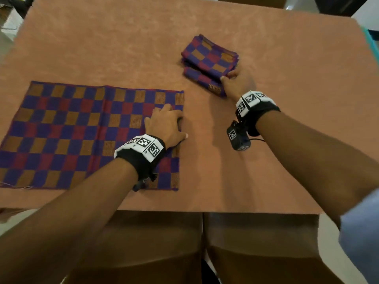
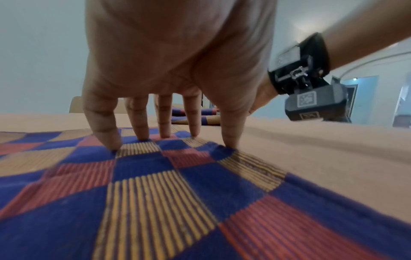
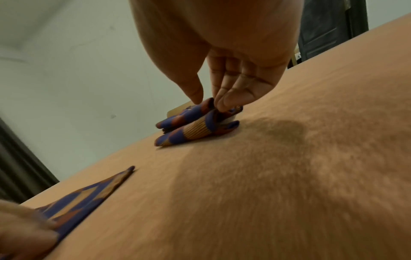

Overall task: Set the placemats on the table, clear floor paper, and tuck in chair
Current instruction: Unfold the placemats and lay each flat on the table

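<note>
A checkered purple, red and gold placemat (image 1: 82,136) lies spread flat on the left half of the brown table (image 1: 276,160). My left hand (image 1: 166,124) presses its right edge with straight fingertips (image 2: 111,140), thumb at the mat's edge. A stack of folded placemats (image 1: 209,62) sits at the centre right. My right hand (image 1: 235,80) pinches the near corner of the top folded mat (image 3: 200,112) between thumb and fingers; the folded mat below it (image 3: 195,132) lies on the table.
Brown chair seats (image 1: 205,242) stand under the table's near edge. A chair back (image 2: 75,105) shows beyond the far edge. A dark door (image 3: 329,26) and pale walls lie beyond the table. Pale floor (image 1: 328,226) shows at the near right.
</note>
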Available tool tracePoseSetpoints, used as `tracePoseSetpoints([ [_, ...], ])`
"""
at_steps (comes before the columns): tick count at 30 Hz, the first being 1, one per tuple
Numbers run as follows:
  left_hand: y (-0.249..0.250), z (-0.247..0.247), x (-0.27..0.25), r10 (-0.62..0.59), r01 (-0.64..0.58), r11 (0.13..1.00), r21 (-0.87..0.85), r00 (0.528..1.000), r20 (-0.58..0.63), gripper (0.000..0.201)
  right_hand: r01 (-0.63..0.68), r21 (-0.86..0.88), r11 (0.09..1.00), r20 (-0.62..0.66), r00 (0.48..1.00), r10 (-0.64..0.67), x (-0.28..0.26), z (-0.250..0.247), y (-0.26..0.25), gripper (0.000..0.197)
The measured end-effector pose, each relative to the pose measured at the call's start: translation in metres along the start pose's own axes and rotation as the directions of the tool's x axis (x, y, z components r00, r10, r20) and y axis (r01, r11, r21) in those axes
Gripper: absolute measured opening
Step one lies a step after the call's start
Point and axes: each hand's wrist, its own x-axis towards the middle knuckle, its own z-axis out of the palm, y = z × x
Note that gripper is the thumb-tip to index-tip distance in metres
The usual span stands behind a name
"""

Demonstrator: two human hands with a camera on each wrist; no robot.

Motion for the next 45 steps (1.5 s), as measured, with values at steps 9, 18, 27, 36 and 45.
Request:
tracePoseSetpoints([
  [9, 0.011, -0.003, 0.011, -0.07, 0.07, 0.997, -0.018, 0.998, 0.008, 0.07, -0.027, 0.28, 0.96, -0.066, 0.997, 0.048, 0.031, 0.003, -0.005, 0.031],
  [18, 0.009, -0.003, 0.01, -0.082, 0.082, 0.994, -0.078, 0.997, 0.0, 0.076, 0.396, 0.249, 0.884, -0.127, 0.918, -0.375, 0.012, -0.015, -0.041, 0.015],
  [27, -0.032, -0.071, -0.021, -0.093, -0.219, 0.737, -0.64, 0.905, -0.416, 0.083, 0.707, -0.056, 0.705, 0.26, 0.693, -0.673, -0.046, -0.076, -0.127, 0.023],
  [36, -0.057, -0.169, -0.1, 0.16, -0.497, 0.663, -0.559, 0.824, -0.543, 0.019, 0.858, -0.035, 0.513, 0.502, 0.459, -0.733, -0.138, -0.112, -0.236, 0.016],
  [45, -0.087, -0.205, -0.208, -0.011, -0.436, 0.753, -0.493, 0.741, -0.671, 0.026, 0.851, 0.169, 0.498, 0.317, 0.431, -0.845, -0.205, -0.102, -0.26, 0.009],
])
